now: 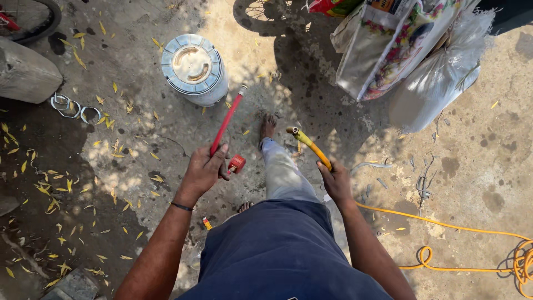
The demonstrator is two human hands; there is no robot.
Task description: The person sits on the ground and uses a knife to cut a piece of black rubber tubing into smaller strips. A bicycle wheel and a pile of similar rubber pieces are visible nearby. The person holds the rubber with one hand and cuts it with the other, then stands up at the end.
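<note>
Head view: left grip (204, 169) is clenching red tube (226, 120), axis pointing up-right; right grip (335, 179) is clenching yellow hose (311, 145) end, tip angling up-left, tips apart.

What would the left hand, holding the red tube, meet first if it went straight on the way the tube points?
Probably the metal can: the red tube in the left hand aims just past its right side, so it might slip by onto bare ground; depth is unclear.

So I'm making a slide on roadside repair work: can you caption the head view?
Left hand holds a red rod, right hand a yellow hose, above dusty ground by a metal can.
</note>
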